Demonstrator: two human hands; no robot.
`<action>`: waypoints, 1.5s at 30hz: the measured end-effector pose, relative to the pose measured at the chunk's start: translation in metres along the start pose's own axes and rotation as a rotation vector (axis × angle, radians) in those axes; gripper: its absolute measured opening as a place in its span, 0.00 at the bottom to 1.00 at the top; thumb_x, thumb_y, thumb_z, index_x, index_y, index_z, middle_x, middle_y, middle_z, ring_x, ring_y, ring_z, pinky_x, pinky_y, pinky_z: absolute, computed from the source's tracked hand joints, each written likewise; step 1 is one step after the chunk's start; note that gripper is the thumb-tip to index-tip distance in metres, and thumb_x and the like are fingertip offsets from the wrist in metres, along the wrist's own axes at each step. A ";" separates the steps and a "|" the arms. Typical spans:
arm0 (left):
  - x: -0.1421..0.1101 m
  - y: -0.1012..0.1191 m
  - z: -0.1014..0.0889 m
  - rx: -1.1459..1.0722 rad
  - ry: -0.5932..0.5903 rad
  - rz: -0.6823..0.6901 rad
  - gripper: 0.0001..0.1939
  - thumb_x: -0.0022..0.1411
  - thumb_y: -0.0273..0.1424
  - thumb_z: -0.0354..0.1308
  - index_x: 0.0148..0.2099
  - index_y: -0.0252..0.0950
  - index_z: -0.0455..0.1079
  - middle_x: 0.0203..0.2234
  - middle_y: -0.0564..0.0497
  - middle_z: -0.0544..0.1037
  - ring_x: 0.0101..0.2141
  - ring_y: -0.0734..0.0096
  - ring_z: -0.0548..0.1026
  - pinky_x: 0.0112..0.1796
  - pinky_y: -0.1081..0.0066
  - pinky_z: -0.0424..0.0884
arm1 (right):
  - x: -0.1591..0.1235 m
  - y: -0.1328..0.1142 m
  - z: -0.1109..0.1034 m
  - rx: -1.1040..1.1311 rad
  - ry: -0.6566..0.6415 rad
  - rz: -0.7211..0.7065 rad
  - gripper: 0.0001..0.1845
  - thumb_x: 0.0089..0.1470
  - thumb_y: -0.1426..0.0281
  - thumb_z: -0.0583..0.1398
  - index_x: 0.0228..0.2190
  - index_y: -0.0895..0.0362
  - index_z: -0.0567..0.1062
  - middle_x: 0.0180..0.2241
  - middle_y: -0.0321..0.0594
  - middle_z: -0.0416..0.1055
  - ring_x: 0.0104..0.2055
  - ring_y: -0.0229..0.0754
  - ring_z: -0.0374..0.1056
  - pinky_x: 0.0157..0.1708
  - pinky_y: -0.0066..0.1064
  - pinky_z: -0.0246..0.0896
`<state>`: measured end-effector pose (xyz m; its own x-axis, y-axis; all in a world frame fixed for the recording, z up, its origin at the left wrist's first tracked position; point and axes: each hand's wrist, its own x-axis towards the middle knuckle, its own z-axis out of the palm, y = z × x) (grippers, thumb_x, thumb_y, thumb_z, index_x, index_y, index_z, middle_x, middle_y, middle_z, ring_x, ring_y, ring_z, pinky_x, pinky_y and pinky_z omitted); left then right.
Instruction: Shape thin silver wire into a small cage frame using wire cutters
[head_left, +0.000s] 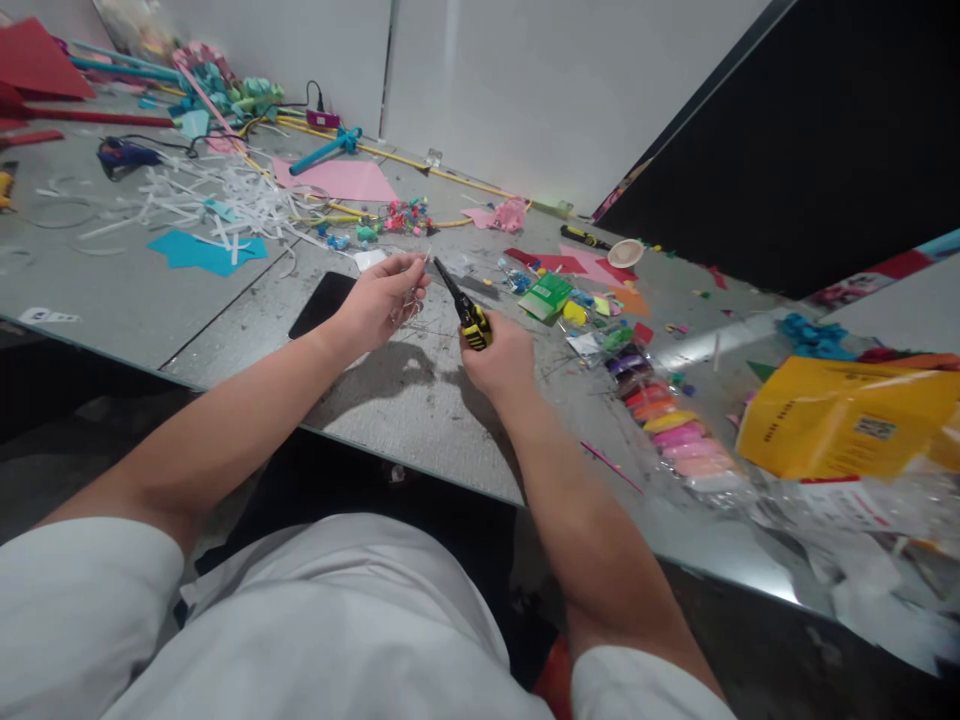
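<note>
My right hand (501,358) is closed round the yellow-and-black handles of a pair of pliers (461,303), whose dark jaws point up and left. My left hand (382,297) is closed in a pinch on a thin, pale piece of wire (424,260) held just in front of the plier tips. Both hands hover above the grey table (420,390), near its front edge. The wire is thin and hard to make out.
A black phone (322,303) lies left of my left hand. Packets of coloured clay (667,420) and a yellow bag (840,415) lie to the right. White paper shreds (217,195), blue paper (202,250), pink paper (341,180) and beads lie farther back. A white wall stands behind.
</note>
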<state>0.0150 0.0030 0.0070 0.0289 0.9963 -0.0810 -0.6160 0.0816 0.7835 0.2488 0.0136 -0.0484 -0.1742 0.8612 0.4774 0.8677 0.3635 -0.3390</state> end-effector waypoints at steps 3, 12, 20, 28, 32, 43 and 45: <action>-0.003 0.002 0.002 -0.014 -0.042 -0.020 0.20 0.78 0.31 0.85 0.42 0.40 0.75 0.30 0.59 0.81 0.26 0.82 0.76 0.31 0.78 0.71 | 0.000 0.002 -0.002 -0.023 0.010 -0.033 0.09 0.62 0.63 0.67 0.44 0.50 0.81 0.43 0.54 0.88 0.48 0.64 0.84 0.47 0.44 0.72; -0.008 0.008 0.007 -0.033 -0.045 -0.073 0.21 0.83 0.30 0.79 0.41 0.40 0.70 0.28 0.62 0.79 0.23 0.84 0.75 0.30 0.79 0.70 | -0.002 0.000 -0.006 -0.076 0.029 -0.065 0.11 0.62 0.66 0.66 0.46 0.52 0.82 0.45 0.55 0.89 0.50 0.64 0.85 0.49 0.44 0.73; -0.005 0.004 0.001 -0.024 -0.064 -0.062 0.21 0.80 0.31 0.83 0.42 0.40 0.71 0.28 0.61 0.81 0.23 0.83 0.76 0.30 0.78 0.71 | 0.000 0.001 -0.005 -0.100 0.031 -0.018 0.11 0.61 0.66 0.67 0.46 0.52 0.82 0.45 0.55 0.88 0.50 0.64 0.84 0.48 0.43 0.72; -0.004 0.004 0.001 -0.024 -0.072 -0.061 0.20 0.84 0.29 0.78 0.43 0.40 0.70 0.27 0.62 0.79 0.23 0.84 0.76 0.30 0.79 0.70 | 0.000 0.002 -0.007 -0.110 0.029 -0.028 0.17 0.59 0.67 0.66 0.50 0.54 0.84 0.50 0.57 0.90 0.53 0.64 0.84 0.51 0.45 0.73; -0.003 0.003 0.000 0.000 -0.056 -0.039 0.20 0.81 0.30 0.81 0.42 0.40 0.72 0.27 0.61 0.80 0.23 0.82 0.77 0.30 0.78 0.71 | 0.000 0.000 -0.009 -0.091 0.011 -0.033 0.16 0.60 0.66 0.66 0.50 0.54 0.84 0.49 0.59 0.90 0.53 0.66 0.84 0.51 0.46 0.74; -0.004 0.006 0.000 0.040 -0.032 -0.047 0.19 0.78 0.28 0.82 0.41 0.39 0.74 0.28 0.59 0.81 0.24 0.81 0.76 0.31 0.77 0.70 | 0.002 0.001 -0.008 -0.078 -0.032 -0.019 0.17 0.63 0.63 0.69 0.52 0.54 0.83 0.52 0.62 0.91 0.57 0.69 0.86 0.55 0.49 0.76; -0.003 0.005 -0.001 0.041 -0.034 -0.045 0.19 0.77 0.28 0.82 0.40 0.39 0.74 0.28 0.59 0.81 0.24 0.81 0.76 0.31 0.77 0.70 | 0.002 0.003 -0.009 -0.086 -0.028 -0.019 0.17 0.63 0.63 0.69 0.52 0.54 0.84 0.52 0.62 0.91 0.56 0.69 0.86 0.54 0.48 0.76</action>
<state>0.0110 0.0001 0.0112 0.0831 0.9919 -0.0960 -0.5806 0.1264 0.8043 0.2547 0.0132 -0.0414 -0.2030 0.8647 0.4595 0.9007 0.3490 -0.2588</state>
